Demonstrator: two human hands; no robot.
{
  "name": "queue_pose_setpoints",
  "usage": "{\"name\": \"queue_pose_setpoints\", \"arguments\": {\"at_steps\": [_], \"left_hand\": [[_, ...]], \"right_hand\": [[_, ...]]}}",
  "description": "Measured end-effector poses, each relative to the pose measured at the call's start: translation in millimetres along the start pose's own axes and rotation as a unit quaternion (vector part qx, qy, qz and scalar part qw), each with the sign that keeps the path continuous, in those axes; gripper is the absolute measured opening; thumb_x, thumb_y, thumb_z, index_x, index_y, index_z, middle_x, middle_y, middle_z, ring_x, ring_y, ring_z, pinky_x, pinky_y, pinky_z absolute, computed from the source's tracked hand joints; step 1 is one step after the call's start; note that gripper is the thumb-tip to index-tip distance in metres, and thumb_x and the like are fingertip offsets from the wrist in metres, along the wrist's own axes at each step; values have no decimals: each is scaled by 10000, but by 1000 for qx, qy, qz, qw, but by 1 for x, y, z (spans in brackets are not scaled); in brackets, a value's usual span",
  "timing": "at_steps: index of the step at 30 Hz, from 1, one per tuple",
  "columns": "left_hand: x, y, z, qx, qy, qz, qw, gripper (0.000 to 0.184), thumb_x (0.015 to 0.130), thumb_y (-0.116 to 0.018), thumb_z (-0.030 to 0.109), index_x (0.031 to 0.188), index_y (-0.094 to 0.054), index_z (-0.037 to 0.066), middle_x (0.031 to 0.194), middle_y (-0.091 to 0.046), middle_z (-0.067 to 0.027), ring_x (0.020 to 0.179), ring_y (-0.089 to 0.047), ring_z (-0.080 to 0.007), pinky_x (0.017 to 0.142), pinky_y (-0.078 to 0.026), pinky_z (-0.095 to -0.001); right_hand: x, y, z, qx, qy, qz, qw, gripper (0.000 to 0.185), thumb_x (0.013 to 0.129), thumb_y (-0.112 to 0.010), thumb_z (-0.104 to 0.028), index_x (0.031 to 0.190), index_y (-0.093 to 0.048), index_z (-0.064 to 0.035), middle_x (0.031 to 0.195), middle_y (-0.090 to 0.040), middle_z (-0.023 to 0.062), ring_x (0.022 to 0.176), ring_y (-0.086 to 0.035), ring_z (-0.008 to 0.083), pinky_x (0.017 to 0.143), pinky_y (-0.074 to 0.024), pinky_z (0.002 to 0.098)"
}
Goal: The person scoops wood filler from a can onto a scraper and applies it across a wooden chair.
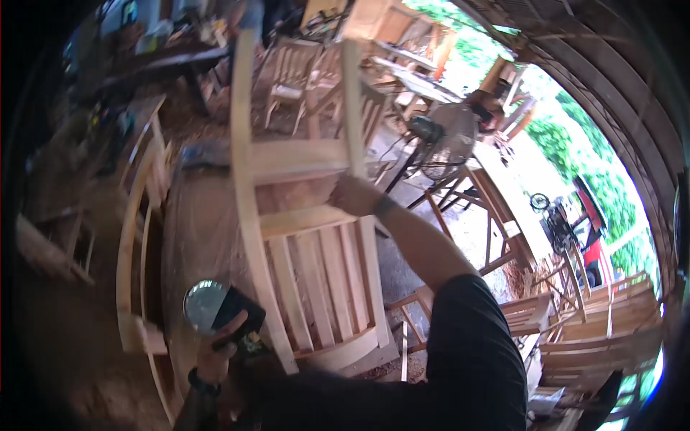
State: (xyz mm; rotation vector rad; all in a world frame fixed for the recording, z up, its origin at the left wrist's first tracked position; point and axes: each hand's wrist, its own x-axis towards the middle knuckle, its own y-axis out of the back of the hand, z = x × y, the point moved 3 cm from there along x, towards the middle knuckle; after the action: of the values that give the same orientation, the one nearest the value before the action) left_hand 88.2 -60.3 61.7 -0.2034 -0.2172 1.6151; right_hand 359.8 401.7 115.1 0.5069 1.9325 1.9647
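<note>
A pale, unfinished wooden chair (313, 219) with a slatted back stands tilted in front of me, its slats toward me and its legs pointing away. My right hand (356, 195) reaches across and is closed on the chair's right-hand side, near the crossrail. Low on the left, my left hand (215, 357) has its fingers wrapped round a dark, block-like object (241, 314), whose kind I cannot make out. Beside that object is a round, shiny, silvery disc (205, 307); whether the two are joined cannot be seen. Blur softens both hands.
Under the chair is a brown work surface (198, 237). A curved chair frame (136, 266) stands close on the left. To the right are a standing fan (445, 140), a long wooden table (503, 201) and stacked chair parts (600, 345). More chairs (293, 75) stand behind.
</note>
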Motion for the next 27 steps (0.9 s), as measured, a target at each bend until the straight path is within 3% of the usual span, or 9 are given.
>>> {"name": "queue_pose_setpoints", "arguments": {"at_steps": [4,7,11,12,16,19,23,25,27], "left_hand": [[-10,-15,4,30,-4,31,999,701,892,-662,248,1468,-504,-120,1534,-533,-209,1380,-539,-257,1165,-365,-351],[-32,-18,10,-4,36,44,998,668,903,-651,246,1451,-528,-115,1524,-547,-198,1250,-622,-213,1065,-460,-315],[-70,10,-37,26,49,138,989,653,916,-645,250,1442,-529,-120,1366,-664,-175,1035,-674,-163,929,-518,-274],[-71,10,-37,33,50,152,987,652,918,-643,245,1441,-525,-125,1341,-678,-173,1017,-677,-163,921,-520,-275],[-65,-7,-17,-135,21,82,987,614,944,-642,209,1433,-517,-139,1439,-593,-211,1095,-688,-220,965,-552,-345],[-65,-12,-14,-147,12,65,987,604,956,-658,200,1428,-514,-148,1565,-472,-245,1211,-667,-263,1042,-541,-394],[-69,5,-20,-17,-2,75,997,607,958,-653,189,1439,-501,-150,1557,-481,-245,1279,-631,-287,1084,-518,-402],[-77,-1,-12,-50,-1,90,995,586,952,-655,201,1408,-530,-146,1545,-502,-230,1257,-628,-261,1064,-513,-380],[-80,-10,-5,-84,10,114,990,519,936,-642,208,1321,-601,-137,1531,-541,-191,1156,-643,-178,980,-513,-317]], "right_hand": [[17,28,-9,-177,-100,-191,960,835,959,-437,-766,976,-801,-15,1031,-760,199,1212,-625,392,1047,-490,462],[15,5,-11,-81,-74,-146,983,985,952,-327,-833,1087,-777,33,1099,-757,214,1119,-684,399,1014,-525,455],[34,39,-14,167,-129,-166,963,952,966,-302,-824,1261,-729,-24,1289,-667,293,1334,-550,421,1205,-348,474],[45,30,-10,5,-94,-164,982,849,991,-329,-777,1266,-742,-88,1270,-685,270,1313,-580,393,1190,-371,475],[50,7,-31,97,-12,-196,976,863,984,-369,-761,1547,-483,-117,1518,-531,217,1398,-513,355,1205,-347,481],[69,13,-8,-41,-109,-310,944,886,979,-366,-775,1557,-468,-111,1569,-483,196,1438,-467,349,1226,-312,462],[54,-31,4,111,-88,-88,986,844,984,-361,-779,1285,-730,-83,1303,-712,161,1265,-639,309,1110,-459,428],[73,-33,25,229,-96,-189,950,851,984,-350,-784,1298,-722,-86,1341,-696,154,1289,-627,282,1112,-458,410],[59,-17,7,47,-104,-115,987,803,1005,-378,-741,1393,-655,-94,1364,-675,136,1276,-625,267,1109,-449,415]]}}
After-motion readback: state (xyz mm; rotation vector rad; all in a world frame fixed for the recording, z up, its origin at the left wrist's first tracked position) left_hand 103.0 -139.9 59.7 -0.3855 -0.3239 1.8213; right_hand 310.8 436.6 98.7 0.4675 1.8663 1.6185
